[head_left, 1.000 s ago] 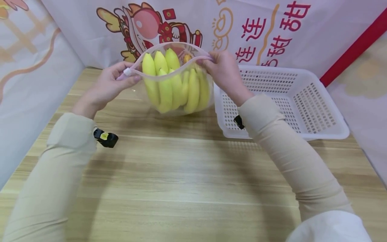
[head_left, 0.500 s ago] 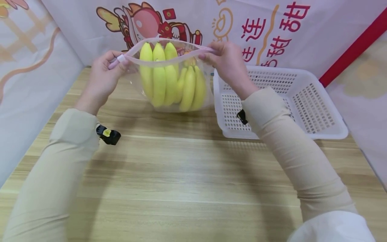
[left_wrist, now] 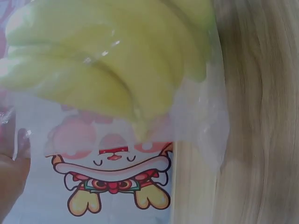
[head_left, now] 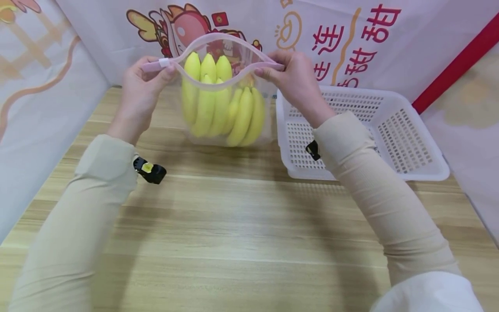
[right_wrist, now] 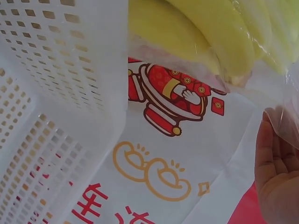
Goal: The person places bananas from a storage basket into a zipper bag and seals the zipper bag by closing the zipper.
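A clear zipper bag (head_left: 183, 130) with a pale pink rim hangs between my two hands, its mouth spread apart. Inside are bananas (head_left: 206, 104) in bunches, several tips pointing up toward the mouth. My left hand (head_left: 138, 89) pinches the rim's left end beside the white slider (head_left: 164, 63). At the opposite end, my right hand (head_left: 294, 80) pinches the rim between thumb and fingers. The left wrist view shows the bananas (left_wrist: 107, 60) through the film, with only an edge of the left hand (left_wrist: 11, 184). In the right wrist view, the right hand (right_wrist: 278, 170) holds the film.
A white perforated basket (head_left: 425, 167) stands on the wooden table (head_left: 234, 225), just right of the bag and under my right forearm. A printed cloth backdrop (head_left: 269, 26) rises behind the bag. Black wrist cameras stick out from both sleeves.
Both hands have risen, lifting the bag's rim. The bag's mouth narrowed half a second ago and is now wider again. The left hand has shifted slightly right since then.
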`<state>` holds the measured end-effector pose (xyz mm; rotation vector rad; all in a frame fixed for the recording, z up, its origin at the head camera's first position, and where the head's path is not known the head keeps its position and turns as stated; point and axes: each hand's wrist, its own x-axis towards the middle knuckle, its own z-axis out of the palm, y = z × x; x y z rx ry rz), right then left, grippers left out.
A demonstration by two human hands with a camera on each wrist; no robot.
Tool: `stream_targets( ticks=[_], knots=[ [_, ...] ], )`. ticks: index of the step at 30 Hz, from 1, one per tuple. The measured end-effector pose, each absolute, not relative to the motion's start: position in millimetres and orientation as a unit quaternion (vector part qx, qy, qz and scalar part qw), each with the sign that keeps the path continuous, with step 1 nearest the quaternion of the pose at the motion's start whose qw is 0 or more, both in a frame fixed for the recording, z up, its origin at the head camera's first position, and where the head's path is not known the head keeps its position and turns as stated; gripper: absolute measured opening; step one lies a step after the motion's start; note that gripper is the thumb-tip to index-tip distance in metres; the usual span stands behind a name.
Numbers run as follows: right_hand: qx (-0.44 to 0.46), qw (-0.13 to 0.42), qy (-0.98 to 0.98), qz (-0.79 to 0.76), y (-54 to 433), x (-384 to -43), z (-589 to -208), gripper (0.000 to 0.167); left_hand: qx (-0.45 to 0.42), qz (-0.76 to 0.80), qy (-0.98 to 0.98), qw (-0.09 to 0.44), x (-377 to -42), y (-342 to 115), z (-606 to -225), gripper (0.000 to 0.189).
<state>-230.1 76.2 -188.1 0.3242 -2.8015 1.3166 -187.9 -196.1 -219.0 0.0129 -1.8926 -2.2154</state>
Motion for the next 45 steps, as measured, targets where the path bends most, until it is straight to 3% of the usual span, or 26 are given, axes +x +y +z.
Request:
stream_targets(
  ticks=[13, 26, 45],
  knots=[
    [0.117, 0.013, -0.896, 0.428, 81.2, -231.1, -181.4, 0.048, 0.039, -0.751, -0.643, 0.144, -191.7, -181.1, -214.0, 0.016],
    [0.145, 0.071, -0.904, 0.396, 70.3, -220.0, -162.1, 0.041, 0.038, -0.712, -0.681, 0.167, -193.9, -164.1, -209.1, 0.013],
    [0.322, 0.002, -0.931, 0.174, 22.0, -205.7, -146.0, 0.05, 0.036, -0.648, -0.745, 0.153, -194.7, -147.5, -204.1, 0.032]
  ],
)
